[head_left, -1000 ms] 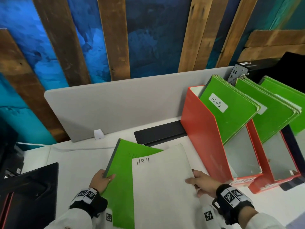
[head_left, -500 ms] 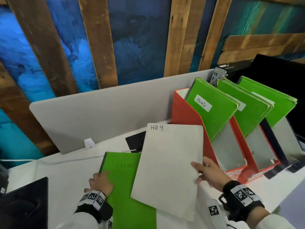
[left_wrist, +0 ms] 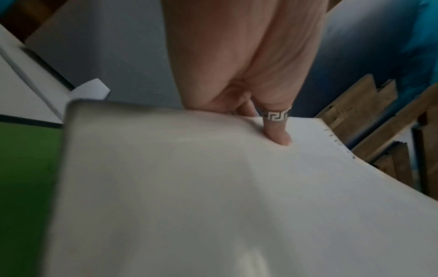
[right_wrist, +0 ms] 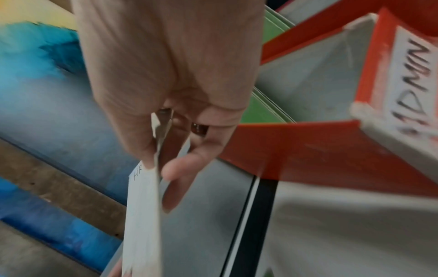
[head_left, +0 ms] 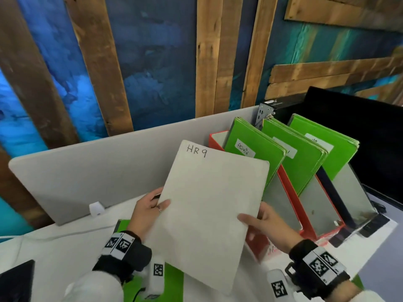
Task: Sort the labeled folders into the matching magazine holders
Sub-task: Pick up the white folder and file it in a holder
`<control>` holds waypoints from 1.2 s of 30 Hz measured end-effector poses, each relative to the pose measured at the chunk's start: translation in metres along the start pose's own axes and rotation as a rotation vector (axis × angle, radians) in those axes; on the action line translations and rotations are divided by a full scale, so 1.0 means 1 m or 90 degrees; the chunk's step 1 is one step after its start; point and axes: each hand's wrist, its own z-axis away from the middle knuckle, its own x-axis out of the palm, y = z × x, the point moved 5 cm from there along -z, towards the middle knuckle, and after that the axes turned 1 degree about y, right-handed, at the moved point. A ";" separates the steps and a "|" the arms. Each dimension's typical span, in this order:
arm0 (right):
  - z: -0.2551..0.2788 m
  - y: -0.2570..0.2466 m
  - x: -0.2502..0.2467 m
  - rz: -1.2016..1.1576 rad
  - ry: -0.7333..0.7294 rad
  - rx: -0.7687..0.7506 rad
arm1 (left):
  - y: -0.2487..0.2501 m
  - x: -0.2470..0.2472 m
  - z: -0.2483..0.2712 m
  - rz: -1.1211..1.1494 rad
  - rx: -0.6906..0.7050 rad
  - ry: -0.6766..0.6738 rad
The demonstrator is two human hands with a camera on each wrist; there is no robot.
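A white folder (head_left: 207, 205) marked "HR 9" is held up off the desk, tilted toward the holders. My left hand (head_left: 150, 208) pinches its left edge, thumb on the front (left_wrist: 277, 135). My right hand (head_left: 261, 223) pinches its right edge, thumb in front and fingers behind (right_wrist: 170, 168). To the right stands a red magazine holder (head_left: 305, 214) labelled ADMIN (right_wrist: 414, 84) with green folders (head_left: 250, 153) in it. Two further holders, a second red one (head_left: 322, 233) and a dark one (head_left: 370, 223), also carry green folders. A green folder (head_left: 172, 280) lies on the desk beneath.
A grey divider panel (head_left: 98, 171) runs along the back of the white desk (head_left: 54, 247). A small white block (head_left: 96, 209) sits at its foot. A black monitor (head_left: 359, 138) stands at the right, and a black object (head_left: 17, 280) is at the lower left.
The white folder has been lifted up and toward the holders. My left hand left the green folder on the desk and now pinches the white folder's left edge.
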 end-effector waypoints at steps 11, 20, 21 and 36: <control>-0.006 -0.025 -0.106 0.019 -0.037 -0.021 | 0.047 0.085 -0.009 -0.012 0.046 -0.020; -0.011 -0.026 -0.170 0.064 -0.052 -0.018 | 0.072 0.150 -0.025 -0.091 0.105 0.006; -0.012 -0.027 -0.178 0.056 -0.047 -0.027 | 0.074 0.156 -0.027 -0.108 0.110 0.012; -0.002 -0.118 -0.326 -0.148 0.375 -0.406 | 0.084 0.273 -0.059 -0.326 0.126 0.055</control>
